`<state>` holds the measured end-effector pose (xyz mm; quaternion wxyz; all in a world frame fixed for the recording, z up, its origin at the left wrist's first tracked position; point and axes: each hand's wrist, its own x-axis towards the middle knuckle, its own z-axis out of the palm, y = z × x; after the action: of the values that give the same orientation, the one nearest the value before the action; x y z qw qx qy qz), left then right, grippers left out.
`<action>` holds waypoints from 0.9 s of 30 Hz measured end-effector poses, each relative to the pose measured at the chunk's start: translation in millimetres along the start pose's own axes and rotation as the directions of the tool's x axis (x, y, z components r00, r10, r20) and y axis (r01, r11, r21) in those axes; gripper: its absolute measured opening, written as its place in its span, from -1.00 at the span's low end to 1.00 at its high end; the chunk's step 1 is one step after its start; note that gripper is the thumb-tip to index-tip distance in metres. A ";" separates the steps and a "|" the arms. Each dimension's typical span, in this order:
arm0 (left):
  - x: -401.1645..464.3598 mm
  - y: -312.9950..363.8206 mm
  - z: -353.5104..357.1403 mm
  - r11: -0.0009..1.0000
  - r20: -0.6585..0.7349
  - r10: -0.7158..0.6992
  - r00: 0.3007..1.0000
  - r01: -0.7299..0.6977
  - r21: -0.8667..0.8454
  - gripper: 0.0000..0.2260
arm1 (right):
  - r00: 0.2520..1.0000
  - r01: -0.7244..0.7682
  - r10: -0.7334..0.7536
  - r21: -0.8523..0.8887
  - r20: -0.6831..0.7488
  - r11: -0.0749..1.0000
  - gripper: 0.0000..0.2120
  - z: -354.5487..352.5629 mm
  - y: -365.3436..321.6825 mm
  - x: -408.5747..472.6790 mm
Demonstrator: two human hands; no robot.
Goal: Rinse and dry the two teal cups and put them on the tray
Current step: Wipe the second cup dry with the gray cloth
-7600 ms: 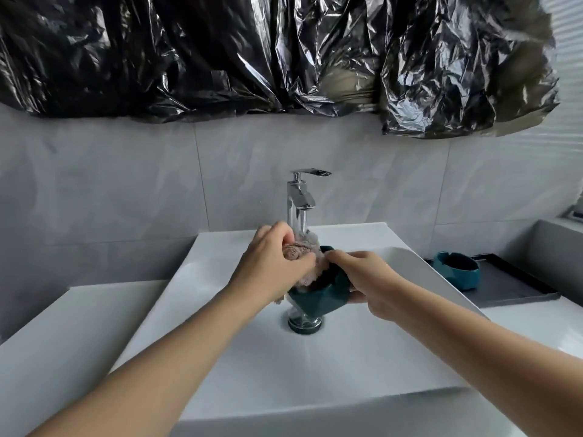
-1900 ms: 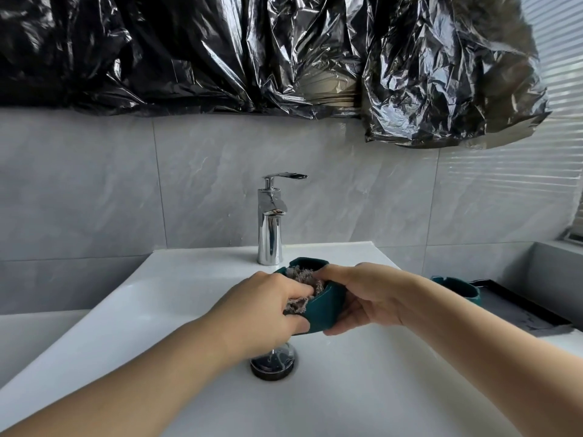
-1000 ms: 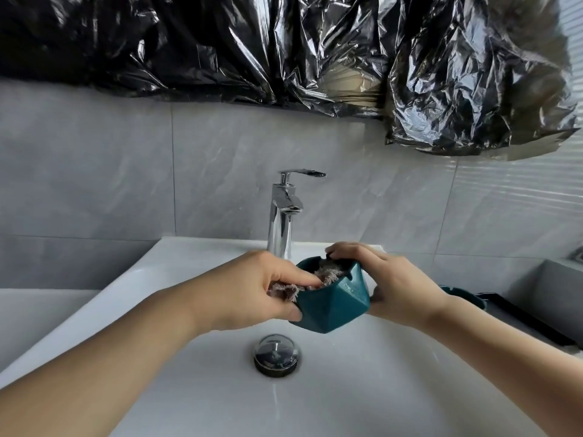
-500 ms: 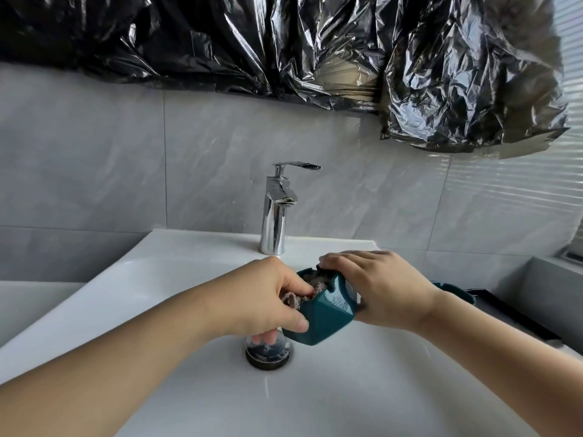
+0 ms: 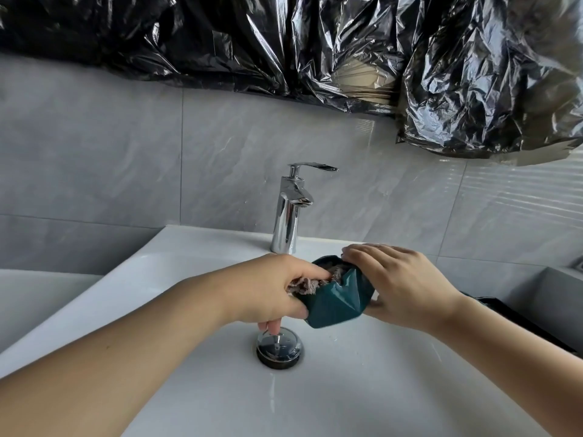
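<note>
A faceted teal cup [image 5: 336,302] is held tilted over the white sink basin [image 5: 362,389], its mouth turned toward the left. My right hand [image 5: 400,288] grips the cup from the right, fingers over its rim. My left hand [image 5: 268,291] holds a brownish-grey cloth [image 5: 310,280] that is stuffed into the cup's mouth. The dark tray [image 5: 517,320] shows only as an edge behind my right forearm. The second teal cup is hidden by my right arm.
A chrome tap [image 5: 288,216] stands behind the basin, with no water running. A chrome drain plug [image 5: 279,345] sits in the basin below my left hand. Crumpled black plastic [image 5: 315,42] hangs on the grey tiled wall above.
The cup has been turned in my hands and tipped further to the left while the cloth works inside it. My view has shifted, so the second cup on the tray is now covered.
</note>
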<state>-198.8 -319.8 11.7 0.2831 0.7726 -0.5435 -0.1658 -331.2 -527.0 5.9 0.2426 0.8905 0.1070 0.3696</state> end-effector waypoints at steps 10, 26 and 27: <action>5.7 19.1 29.8 0.999 -0.197 -0.013 0.980 0.019 0.029 -0.77 | 0.991 0.034 -0.032 -0.009 0.129 0.999 -0.61 16.0 -11.6 1.9; -1.1 4.9 12.8 0.990 -0.075 0.138 0.988 -0.140 -0.028 -0.75 | 0.998 0.022 -0.034 0.211 0.050 0.977 -0.42 9.6 5.1 -4.1; -0.9 6.5 15.7 0.989 -0.083 0.138 0.987 -0.141 -0.042 -0.79 | 0.997 0.034 -0.045 0.183 0.055 0.983 -0.45 8.3 3.1 -2.3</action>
<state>-212.9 -324.6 3.4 0.3340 0.7317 -0.5804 -0.1276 -326.9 -533.4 1.0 0.1705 0.9172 0.1506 0.3270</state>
